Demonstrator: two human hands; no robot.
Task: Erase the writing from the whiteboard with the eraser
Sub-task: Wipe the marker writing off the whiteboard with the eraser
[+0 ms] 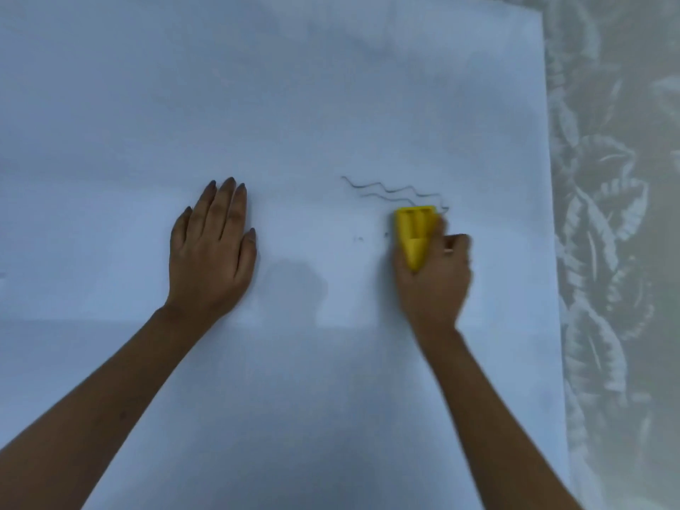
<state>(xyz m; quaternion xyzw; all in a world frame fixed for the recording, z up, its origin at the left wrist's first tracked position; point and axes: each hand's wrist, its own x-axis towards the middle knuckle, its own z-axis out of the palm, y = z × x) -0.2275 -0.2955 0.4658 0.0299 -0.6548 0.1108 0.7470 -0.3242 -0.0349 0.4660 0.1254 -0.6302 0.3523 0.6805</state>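
Observation:
A large whiteboard (294,86) lies flat and fills most of the view. Two thin wavy dark lines of writing (390,190) run across its middle right, with a few faint specks (358,238) below them. My right hand (436,277) grips a yellow eraser (415,231) and presses it on the board just below the right end of the wavy lines; the hand looks blurred. My left hand (211,248) rests flat on the board to the left, palm down, fingers together, holding nothing.
The board's right edge (550,178) runs down the right side of the view. Beyond it lies a pale grey cloth with a leaf pattern (618,215).

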